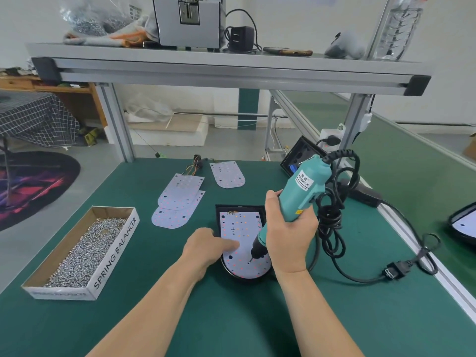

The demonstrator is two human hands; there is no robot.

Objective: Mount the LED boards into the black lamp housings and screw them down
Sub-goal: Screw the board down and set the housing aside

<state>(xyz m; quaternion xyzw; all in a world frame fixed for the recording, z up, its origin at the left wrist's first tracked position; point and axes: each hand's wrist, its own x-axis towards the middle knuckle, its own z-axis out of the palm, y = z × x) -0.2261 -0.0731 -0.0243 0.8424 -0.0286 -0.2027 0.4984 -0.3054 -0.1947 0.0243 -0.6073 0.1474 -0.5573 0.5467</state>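
Observation:
A black lamp housing [224,210] lies on the green bench in front of me with a white LED board [240,229] seated inside it. My left hand [206,247] rests on the board's left side, a finger pressing it down. My right hand [291,233] grips a teal electric screwdriver [304,188], tilted, its bit tip touching the board near the rounded lower end. Loose LED boards [180,195] lie stacked farther back, and another board [228,173] lies beyond them.
A cardboard box of screws [85,249] marked SPRING BALANCER stands at the left. The screwdriver's black cable [332,228] coils to the right of the housing, ending in a plug. Another black housing [301,157] leans at the back right. An aluminium shelf [206,70] spans overhead.

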